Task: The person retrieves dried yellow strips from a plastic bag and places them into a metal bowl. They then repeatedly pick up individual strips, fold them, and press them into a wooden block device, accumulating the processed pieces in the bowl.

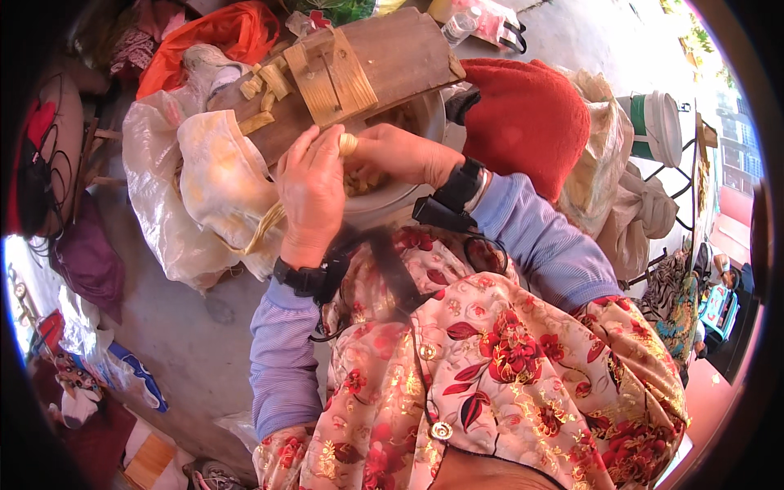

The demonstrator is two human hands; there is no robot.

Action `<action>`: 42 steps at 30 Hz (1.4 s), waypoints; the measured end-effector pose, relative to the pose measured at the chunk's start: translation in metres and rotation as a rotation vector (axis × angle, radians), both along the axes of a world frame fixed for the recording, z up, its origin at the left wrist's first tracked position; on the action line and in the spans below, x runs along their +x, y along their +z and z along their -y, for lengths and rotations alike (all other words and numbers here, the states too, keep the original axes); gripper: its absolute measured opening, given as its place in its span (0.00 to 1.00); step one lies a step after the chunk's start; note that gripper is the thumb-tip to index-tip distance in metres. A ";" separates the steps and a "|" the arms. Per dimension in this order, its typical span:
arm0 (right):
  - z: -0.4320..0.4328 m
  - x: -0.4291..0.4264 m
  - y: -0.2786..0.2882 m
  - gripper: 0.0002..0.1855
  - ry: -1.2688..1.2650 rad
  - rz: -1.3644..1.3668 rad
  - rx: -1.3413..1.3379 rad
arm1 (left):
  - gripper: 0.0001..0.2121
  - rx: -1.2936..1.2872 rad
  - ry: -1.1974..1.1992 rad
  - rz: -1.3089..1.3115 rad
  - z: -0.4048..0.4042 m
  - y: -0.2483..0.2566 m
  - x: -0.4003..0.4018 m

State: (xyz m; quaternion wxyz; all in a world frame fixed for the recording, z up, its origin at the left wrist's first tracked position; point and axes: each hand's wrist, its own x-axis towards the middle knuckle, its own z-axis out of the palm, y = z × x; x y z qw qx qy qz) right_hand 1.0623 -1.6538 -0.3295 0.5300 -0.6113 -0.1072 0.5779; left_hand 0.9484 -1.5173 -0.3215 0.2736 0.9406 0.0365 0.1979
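Observation:
Between my hands is a small wound roll of pale yellow strip (348, 144), at the near edge of a wooden board. My left hand (312, 187) has its fingertips on the roll's left side, and a loose length of yellow strip (263, 228) trails below the palm. My right hand (398, 153) pinches the roll from the right. Several short yellow rolled pieces (274, 82) lie on the wooden board (392, 52), which has a lighter wooden piece (331, 76) across it. Below the board, a pale basin (392, 199) holds more yellow pieces, partly hidden by my hands.
A whitish cloth (214, 159) and a clear plastic bag (153, 202) lie left of the board, with a red plastic bag (226, 30) behind. To the right are a red cloth (527, 122), pale sacks (637, 214) and a white-and-green bucket (664, 128). A plastic bottle (460, 26) stands beyond the board.

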 end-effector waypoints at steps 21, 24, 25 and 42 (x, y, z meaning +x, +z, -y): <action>-0.010 -0.005 0.009 0.04 -0.539 0.779 0.281 | 0.11 -0.999 0.133 -0.387 0.019 0.008 -0.031; -0.003 0.008 0.013 0.07 -0.600 0.344 0.335 | 0.06 -0.301 0.082 -0.225 0.009 0.013 -0.034; -0.001 0.014 0.015 0.12 -0.544 0.576 0.387 | 0.05 -0.185 0.075 -0.156 0.007 0.016 -0.033; 0.020 0.069 0.049 0.09 0.118 1.165 0.043 | 0.09 -0.795 -0.062 -0.333 -0.071 0.007 0.026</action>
